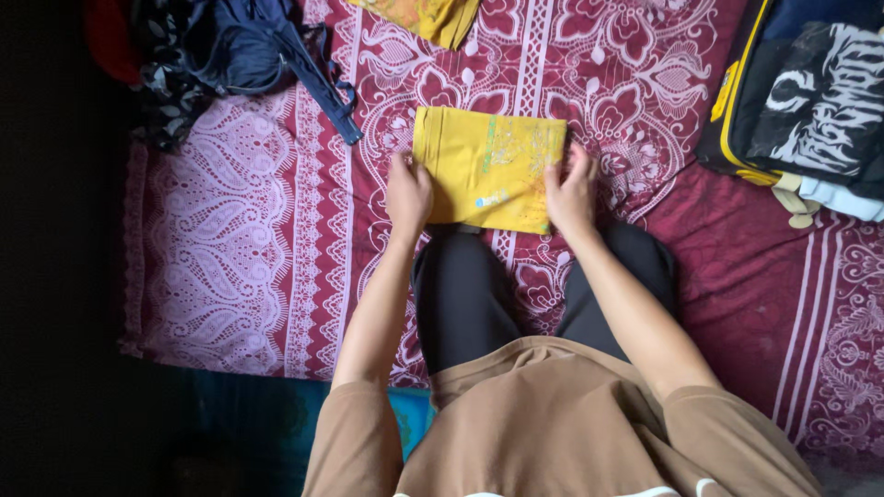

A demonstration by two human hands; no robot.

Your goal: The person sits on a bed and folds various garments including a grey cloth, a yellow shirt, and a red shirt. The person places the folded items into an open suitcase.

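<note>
A folded mustard-yellow garment [483, 166] with a faint print lies flat on the maroon and white patterned bedsheet [249, 239], just beyond my knees. My left hand [408, 193] grips its near-left edge, fingers curled over the fabric. My right hand [571, 191] holds the near-right edge in the same way. My legs in black trousers [460, 294] are tucked under me below the garment.
A pile of dark blue and patterned clothes [230, 55] lies at the top left. Another yellow folded cloth [428, 17] sits at the top edge. An open bag with a yellow zip [732, 110] holding black printed clothes [820, 92] stands at the right.
</note>
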